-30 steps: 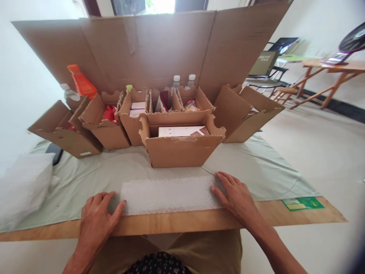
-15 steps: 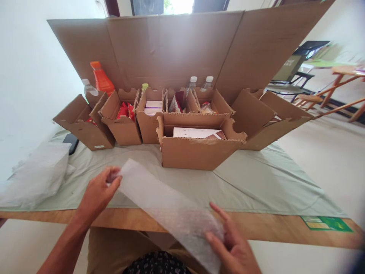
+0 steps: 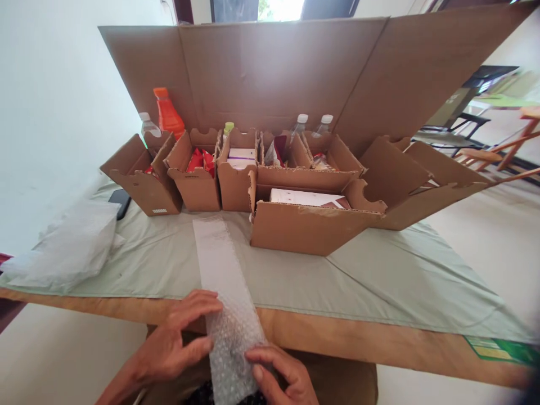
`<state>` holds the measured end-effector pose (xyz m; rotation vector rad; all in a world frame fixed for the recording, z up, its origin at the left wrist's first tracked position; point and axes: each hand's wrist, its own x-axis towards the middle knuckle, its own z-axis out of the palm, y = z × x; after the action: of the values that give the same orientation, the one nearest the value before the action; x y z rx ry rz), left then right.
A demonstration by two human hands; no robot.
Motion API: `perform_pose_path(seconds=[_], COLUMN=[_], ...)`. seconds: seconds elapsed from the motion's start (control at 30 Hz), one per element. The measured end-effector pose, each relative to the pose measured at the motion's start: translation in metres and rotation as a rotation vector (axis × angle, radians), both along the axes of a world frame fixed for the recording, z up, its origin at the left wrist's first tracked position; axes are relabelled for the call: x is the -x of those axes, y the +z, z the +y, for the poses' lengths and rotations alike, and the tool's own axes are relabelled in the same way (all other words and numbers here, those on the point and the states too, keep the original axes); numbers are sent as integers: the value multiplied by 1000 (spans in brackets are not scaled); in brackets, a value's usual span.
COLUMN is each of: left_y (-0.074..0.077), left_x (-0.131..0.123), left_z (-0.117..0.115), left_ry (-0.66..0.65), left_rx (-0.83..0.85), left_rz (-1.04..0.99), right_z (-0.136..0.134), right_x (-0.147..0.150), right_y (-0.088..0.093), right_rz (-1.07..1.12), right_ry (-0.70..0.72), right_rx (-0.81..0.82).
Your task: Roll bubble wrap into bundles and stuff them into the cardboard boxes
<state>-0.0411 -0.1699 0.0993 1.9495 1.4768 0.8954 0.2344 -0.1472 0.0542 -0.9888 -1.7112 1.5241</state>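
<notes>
From my remote seat I see the left hand [image 3: 175, 337] at the bottom of the frame, left of centre, its thumb parted from its loosely curved fingers. The fingertips overlap the left edge of a long strip of bubble wrap [image 3: 232, 304]. The right hand [image 3: 287, 374], at bottom centre, has its thumb and forefinger close together at the strip's right edge; I cannot tell whether they pinch it.

The strip runs from the bottom centre up toward the middle of the frame. Its far end lies on a pale green cloth [image 3: 160, 270], its middle crosses the bare wooden edge of the table [image 3: 337, 334], and its near end reaches over the lap.

Just right of the strip's far end, I have an open cardboard box [image 3: 304, 230] with a white carton [image 3: 304, 198] inside. Behind it, more open boxes stand in a row across the frame; the second from the left [image 3: 196, 188] holds red packets [image 3: 200, 162]. At the left side I see a heap of bubble wrap [image 3: 76, 242] beside a flat black object [image 3: 121, 202].

Past the row, an orange bottle [image 3: 167, 112] shows at upper left, in front of a tall cardboard sheet [image 3: 274, 73]. A green packet [image 3: 500, 349] sits at lower right, and a chair [image 3: 442, 121] stands at upper right.
</notes>
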Motion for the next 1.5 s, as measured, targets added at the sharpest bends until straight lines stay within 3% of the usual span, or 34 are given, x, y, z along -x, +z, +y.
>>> perform_pose_path(seconds=[0.07,0.17,0.3,0.4,0.47,0.6,0.7,0.83,0.93,1.03,1.13,1.23,1.37,1.5], left_y=[1,-8,-29,-38,-39,-40,-42,-37,-34,-37,-43,-46,-40,-32], left_x=[-3,-10,-21,-26,-27,-28,-26,-22,-24,-27,-30,-30,-28,-26], left_z=[-23,-30,-9,5,8,6,3,-6,-16,-21,-17,-12,-12,-14], left_ry=[-7,79,452,562,575,602,611,585,434,345,353,378,420,476], left_rx=[78,121,74,42,39,2,-36,-187,-284,-297,-291,-315,-345,-213], left_rz=[-76,-116,-60,-23,37,158,223,292,352,366,360,330,158,40], right_z=[7,19,30,28,26,35,46,55,58,62,66,70,71,70], right_x=[10,33,53,48,39,33,42,55,57,57,57,59,60,60], right_y=[10,18,16,12,11,13,11,5,6,13,18,18,18,20], right_rz=[62,227,367,292,152,-129,-372,-481,-437,-422,-490,-505,-392,-299], right_ry=[-17,-53,-30,5,-8,21,147,135,112,203,275,255,198,151], right_rx=[186,345,315,161,-57,-645,-844,-929,-955,-927,-897,-944,-895,-775])
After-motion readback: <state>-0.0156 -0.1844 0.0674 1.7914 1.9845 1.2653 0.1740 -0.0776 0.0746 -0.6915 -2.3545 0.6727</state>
